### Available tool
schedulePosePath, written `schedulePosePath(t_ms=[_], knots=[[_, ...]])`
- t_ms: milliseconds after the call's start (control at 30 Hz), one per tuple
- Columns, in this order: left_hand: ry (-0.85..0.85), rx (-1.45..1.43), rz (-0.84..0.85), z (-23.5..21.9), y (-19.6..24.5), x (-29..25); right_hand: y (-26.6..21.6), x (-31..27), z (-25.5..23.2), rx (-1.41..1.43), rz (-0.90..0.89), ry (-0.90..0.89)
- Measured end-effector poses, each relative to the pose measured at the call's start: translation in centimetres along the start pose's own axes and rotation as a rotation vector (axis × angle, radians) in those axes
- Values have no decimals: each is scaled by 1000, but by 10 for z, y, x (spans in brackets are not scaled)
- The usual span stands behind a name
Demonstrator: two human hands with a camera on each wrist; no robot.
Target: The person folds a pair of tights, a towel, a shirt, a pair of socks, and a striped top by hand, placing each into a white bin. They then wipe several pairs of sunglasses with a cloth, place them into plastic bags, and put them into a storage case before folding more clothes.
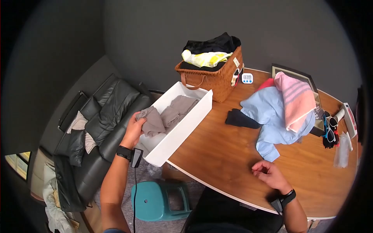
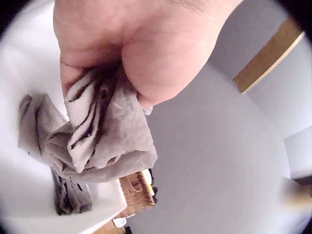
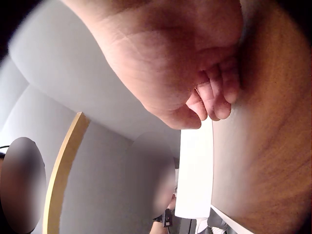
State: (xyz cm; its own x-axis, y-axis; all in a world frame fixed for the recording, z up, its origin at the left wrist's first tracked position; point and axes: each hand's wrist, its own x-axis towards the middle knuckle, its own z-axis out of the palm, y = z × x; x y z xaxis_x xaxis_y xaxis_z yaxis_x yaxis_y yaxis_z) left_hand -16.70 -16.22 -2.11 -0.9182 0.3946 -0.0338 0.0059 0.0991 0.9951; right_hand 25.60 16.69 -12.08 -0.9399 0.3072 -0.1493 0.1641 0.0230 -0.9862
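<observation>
My left hand [image 1: 134, 130] grips a folded grey-brown cloth [image 1: 152, 121] over the near left part of a long white box [image 1: 186, 130]. In the left wrist view the cloth [image 2: 122, 131] hangs in folds from the hand [image 2: 141, 44]. Another grey-brown cloth [image 1: 178, 110] lies inside the box. My right hand [image 1: 272, 176] rests at the table near its front edge, fingers loosely curled around nothing; the right wrist view shows the hand [image 3: 170, 63] beside the wooden surface. Just beyond it lies a light blue garment [image 1: 268, 134].
A wicker basket [image 1: 217, 83] full of clothes stands behind the box. A pink striped towel [image 1: 297, 101], black cloth [image 1: 241, 119], white timer [image 1: 247, 78] and sunglasses [image 1: 331, 136] are on the wooden table [image 1: 210, 147]. A teal stool [image 1: 149, 202] stands below.
</observation>
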Motion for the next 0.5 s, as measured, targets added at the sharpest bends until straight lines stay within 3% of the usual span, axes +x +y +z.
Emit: schedulePosePath(t_ms=[267, 333, 367, 433, 500], knots=[[-16, 143, -110, -16, -9, -4, -2, -2, 1, -66, -23, -6], [45, 431, -176, -15, -4, -7, -5, -3, 2, -67, -16, -7], [44, 431, -176, -21, -12, -3, -6, -4, 2, -80, -20, -5], [119, 1209, 89, -24, -20, -3, -7, -3, 2, -93, -24, -3], [82, 1170, 94, -23, -15, -9, -5, -3, 2, -86, -28, -26]])
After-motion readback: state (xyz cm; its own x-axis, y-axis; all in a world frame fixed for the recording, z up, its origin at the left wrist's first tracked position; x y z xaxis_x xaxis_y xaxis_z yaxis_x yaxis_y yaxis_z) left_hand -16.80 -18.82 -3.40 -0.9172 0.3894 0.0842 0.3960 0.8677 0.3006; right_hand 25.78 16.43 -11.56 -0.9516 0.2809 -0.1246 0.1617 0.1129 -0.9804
